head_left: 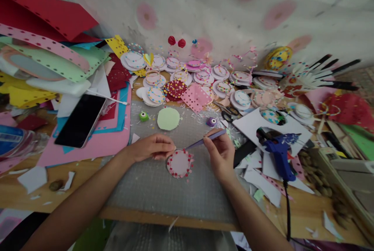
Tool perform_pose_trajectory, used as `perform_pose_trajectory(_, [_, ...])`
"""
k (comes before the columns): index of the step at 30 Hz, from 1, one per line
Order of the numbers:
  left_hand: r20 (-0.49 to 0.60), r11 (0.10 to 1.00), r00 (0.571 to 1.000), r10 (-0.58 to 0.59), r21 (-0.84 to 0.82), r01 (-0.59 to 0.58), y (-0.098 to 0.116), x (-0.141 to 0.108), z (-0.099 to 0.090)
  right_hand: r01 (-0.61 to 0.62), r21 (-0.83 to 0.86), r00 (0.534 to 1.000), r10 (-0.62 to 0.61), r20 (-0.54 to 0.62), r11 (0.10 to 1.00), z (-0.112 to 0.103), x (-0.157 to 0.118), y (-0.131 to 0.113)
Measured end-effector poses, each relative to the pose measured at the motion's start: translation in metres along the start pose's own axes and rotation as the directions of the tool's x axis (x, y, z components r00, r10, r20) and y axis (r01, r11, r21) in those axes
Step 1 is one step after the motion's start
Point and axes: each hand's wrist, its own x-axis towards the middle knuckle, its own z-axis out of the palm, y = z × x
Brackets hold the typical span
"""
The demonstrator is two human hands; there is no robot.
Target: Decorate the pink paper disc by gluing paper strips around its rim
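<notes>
A pale round disc (179, 163) edged with small red and pink stars lies on the grey cutting mat (140, 188). My left hand (156, 146) is closed, its fingertips pinched at the disc's upper left rim; a thin strand seems to run along that side. Between the thumb and fingers of my right hand (220, 151) are slim purple tweezers (204, 139), their tip at the disc's top edge. Just beyond the hands lies a light green paper circle (168, 118), flanked by a green punch (143, 116) and a purple punch (211, 121).
Several small decorated paper hats (156, 94) crowd the back. Scissors (229, 111) lie behind my right hand. On the right are a blue glue gun (282, 153) with its cord and white paper scraps (261, 181). A phone (80, 120), coloured sheets (117, 142) and a bottle (23, 141) occupy the left.
</notes>
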Motion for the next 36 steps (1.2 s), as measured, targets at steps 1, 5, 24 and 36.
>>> perform_pose_trajectory(1, [-0.001, 1.000, 1.000, -0.001, 0.000, 0.001, 0.000, 0.000, 0.000, 0.006, -0.006, 1.000, -0.006, 0.001, 1.000, 0.000, 0.000, -0.001])
perform_pose_trajectory(5, [0.003, 1.000, 1.000, 0.001, -0.004, -0.001, 0.000, 0.001, -0.001, 0.019, -0.006, 1.000, -0.019, 0.003, 1.000, 0.000, 0.000, -0.002])
perform_pose_trajectory(24, [0.019, 1.000, 1.000, -0.003, 0.013, 0.003, 0.002, 0.000, 0.000, 0.090, 0.014, 0.994, -0.090, 0.059, 0.996, -0.001, 0.000, -0.007])
perform_pose_trajectory(36, [0.012, 0.999, 1.000, 0.000, 0.038, 0.000, 0.002, 0.000, -0.001, 0.139, 0.015, 0.989, -0.140, 0.053, 0.990, 0.000, -0.001, -0.010])
